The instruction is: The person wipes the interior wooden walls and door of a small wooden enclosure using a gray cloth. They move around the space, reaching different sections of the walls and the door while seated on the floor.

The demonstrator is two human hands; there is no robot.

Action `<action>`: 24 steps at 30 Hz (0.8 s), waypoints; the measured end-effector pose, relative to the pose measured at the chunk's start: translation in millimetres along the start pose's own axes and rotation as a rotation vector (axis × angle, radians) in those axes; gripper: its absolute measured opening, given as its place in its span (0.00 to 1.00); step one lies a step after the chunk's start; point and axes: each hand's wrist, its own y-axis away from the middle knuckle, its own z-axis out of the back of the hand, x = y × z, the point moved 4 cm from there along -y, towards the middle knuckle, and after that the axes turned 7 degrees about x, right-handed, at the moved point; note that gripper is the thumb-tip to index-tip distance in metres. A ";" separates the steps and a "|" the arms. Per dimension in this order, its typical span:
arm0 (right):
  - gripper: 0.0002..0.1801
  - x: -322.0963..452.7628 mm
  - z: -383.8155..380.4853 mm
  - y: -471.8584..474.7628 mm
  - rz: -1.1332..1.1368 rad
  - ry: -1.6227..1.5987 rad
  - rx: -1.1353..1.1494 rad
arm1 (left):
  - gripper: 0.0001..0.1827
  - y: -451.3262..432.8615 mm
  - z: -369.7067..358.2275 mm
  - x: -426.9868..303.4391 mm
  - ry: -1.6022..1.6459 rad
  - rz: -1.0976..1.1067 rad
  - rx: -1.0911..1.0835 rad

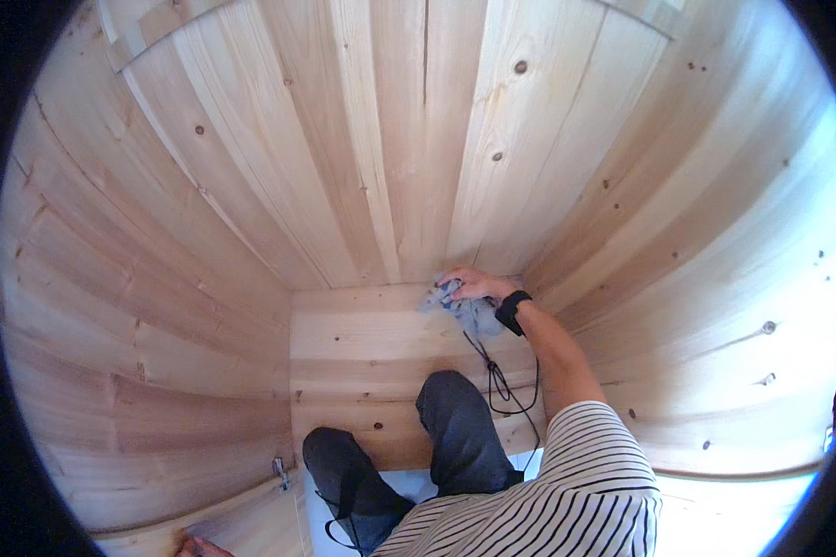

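Observation:
My right hand [475, 284] is closed on a crumpled grey-blue cloth [484, 317]. It presses the cloth to the wooden bottom board [362, 331] of a cabinet, by the back right corner. A black band [510, 312] circles the wrist. Below the cloth, a thin black cord [499, 386] lies looped on the board, with one end running under or behind the cloth. At the lower left, only part of my left hand [203, 547] shows, by a wooden door panel [251, 519]. Whether its fingers grip the door is cut off by the picture's edge.
Knotty plank walls enclose the space: a back wall [418, 174], a left wall [146, 299] and a right wall [669, 292]. A metal hinge [281, 473] joins the left wall and the door. My knees [453, 418] rest over the bottom board's front edge.

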 end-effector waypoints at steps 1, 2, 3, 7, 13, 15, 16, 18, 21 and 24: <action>0.28 31.2 7.7 16.5 0.083 -0.101 -0.013 | 0.09 -1.3 1.8 -0.3 -0.017 -0.007 -0.013; 0.26 63.3 21.9 36.2 0.159 -0.013 -0.155 | 0.11 -2.0 4.3 -1.3 -0.061 -0.034 -0.041; 0.25 96.3 37.9 56.8 0.237 0.077 -0.296 | 0.12 -2.5 6.6 -2.1 -0.107 -0.065 -0.060; 0.25 226.9 104.5 146.4 0.474 0.472 -1.049 | 0.14 -0.2 12.9 0.9 -0.270 -0.100 -0.086; 0.30 341.6 164.0 200.2 0.466 1.051 -1.742 | 0.10 2.1 13.9 13.4 -0.074 -0.043 -0.011; 0.33 340.5 187.6 193.1 0.288 1.132 -1.712 | 0.09 2.0 14.6 14.5 0.007 -0.057 -0.017; 0.35 332.1 201.0 187.9 0.130 1.124 -1.652 | 0.08 1.9 15.0 14.3 0.005 -0.069 -0.023; 0.36 316.4 213.8 185.9 0.213 1.237 -1.697 | 0.08 2.0 14.5 13.9 -0.005 -0.075 -0.021; 0.36 285.9 232.4 187.3 0.134 1.242 -1.753 | 0.09 2.7 12.9 13.4 -0.023 -0.073 -0.011; 0.33 253.6 234.4 197.0 -0.062 1.116 -1.889 | 0.11 3.7 10.3 12.1 -0.053 -0.073 -0.021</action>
